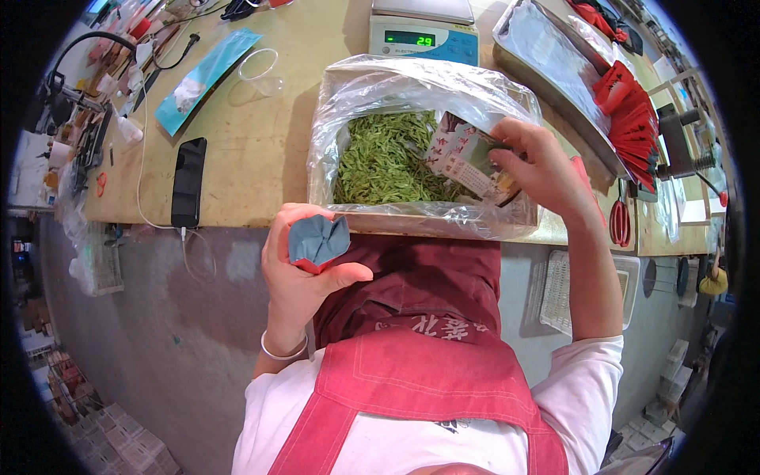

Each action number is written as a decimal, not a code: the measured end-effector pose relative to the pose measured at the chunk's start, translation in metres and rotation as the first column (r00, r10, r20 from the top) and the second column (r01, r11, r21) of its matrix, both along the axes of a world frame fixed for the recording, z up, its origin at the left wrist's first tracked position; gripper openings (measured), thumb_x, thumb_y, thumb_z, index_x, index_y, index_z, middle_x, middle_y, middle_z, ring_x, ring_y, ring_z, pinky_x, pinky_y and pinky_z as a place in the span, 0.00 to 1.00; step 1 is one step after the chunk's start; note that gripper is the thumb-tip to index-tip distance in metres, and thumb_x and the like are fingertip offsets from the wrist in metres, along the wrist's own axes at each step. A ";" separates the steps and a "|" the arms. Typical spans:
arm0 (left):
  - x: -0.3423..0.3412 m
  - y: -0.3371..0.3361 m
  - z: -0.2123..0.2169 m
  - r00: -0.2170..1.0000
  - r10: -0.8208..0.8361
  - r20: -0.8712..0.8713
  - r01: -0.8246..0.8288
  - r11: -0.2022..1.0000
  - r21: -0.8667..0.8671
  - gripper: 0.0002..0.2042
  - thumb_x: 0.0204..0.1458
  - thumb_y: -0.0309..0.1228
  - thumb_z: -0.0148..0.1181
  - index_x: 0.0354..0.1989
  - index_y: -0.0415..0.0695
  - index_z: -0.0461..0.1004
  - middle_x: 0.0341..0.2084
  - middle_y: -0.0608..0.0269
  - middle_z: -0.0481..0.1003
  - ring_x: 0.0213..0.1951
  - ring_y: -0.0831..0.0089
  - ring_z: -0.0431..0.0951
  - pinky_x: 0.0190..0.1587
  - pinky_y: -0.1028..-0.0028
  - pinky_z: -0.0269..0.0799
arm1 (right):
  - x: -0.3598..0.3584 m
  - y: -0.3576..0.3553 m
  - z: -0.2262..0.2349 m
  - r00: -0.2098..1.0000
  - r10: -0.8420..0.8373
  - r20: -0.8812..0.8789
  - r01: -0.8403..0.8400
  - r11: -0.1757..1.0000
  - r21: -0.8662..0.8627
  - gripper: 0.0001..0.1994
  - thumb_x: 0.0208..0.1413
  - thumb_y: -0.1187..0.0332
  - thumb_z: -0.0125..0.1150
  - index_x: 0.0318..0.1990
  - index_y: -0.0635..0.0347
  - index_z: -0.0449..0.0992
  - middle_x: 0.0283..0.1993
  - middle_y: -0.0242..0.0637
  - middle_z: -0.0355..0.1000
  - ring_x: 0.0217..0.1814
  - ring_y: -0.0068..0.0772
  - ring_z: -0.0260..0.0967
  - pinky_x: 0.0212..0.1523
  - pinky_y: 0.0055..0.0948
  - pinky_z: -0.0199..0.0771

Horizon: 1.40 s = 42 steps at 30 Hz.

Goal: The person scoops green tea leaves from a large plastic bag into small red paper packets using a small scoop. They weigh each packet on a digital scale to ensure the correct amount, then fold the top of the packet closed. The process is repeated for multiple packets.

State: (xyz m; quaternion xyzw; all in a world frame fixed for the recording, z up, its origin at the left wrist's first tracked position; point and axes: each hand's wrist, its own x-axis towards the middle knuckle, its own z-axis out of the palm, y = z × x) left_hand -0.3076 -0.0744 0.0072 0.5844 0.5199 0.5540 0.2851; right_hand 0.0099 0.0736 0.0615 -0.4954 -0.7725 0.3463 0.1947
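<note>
— Nearest: red apron [412, 388] over a white shirt, cloth matte and stitched at the edges, hanging against the table's front.

— And the left hand [297, 265]?

— Closing around a small grey-blue pouch [318, 240], thumb under, fingers behind; mouth of the pouch pinched open and pointing up (likely so it can be filled). Foil-like, creased, a red corner peeking below. Thin bangle sitting at the wrist.

— Right hand [546, 166]?

— Reaching into the plastic-lined box [412, 138] and gripping a printed card scoop [467, 162], tilted down into the green tea leaves [384, 162]. Fingers wrapping its far edge, apparently for digging into the heap. Leaves flat, slender, dry-looking, filling the left part of the box.

— Liner?

— Clear, crinkled film [356, 87], folded out over the box walls, probably keeping leaves off the cardboard.

— Further out?

— Standing just behind the box, a digital scale [423, 32] with a lit green display. Lying left on the tan wooden table [261, 150]: black phone [188, 182] plugged to a white cable, a long teal pouch [202, 75], a clear plastic cup [260, 71]. Resting right: a metal tray [546, 63] lined with film, and a fanned row of red pouches [633, 119] beside it. Red scissors [620, 218] lying near the table's edge.
</note>
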 end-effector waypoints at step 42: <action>0.002 0.004 -0.002 0.996 -0.083 -0.023 0.079 0.986 -0.147 0.37 0.32 0.47 0.89 0.48 0.43 0.75 0.40 0.68 0.77 0.41 0.78 0.77 0.48 0.74 0.76 | -0.028 0.026 -0.022 0.998 0.010 0.069 -0.015 0.997 0.071 0.15 0.50 0.73 0.57 0.42 0.68 0.84 0.34 0.61 0.78 0.39 0.57 0.81 0.44 0.44 0.79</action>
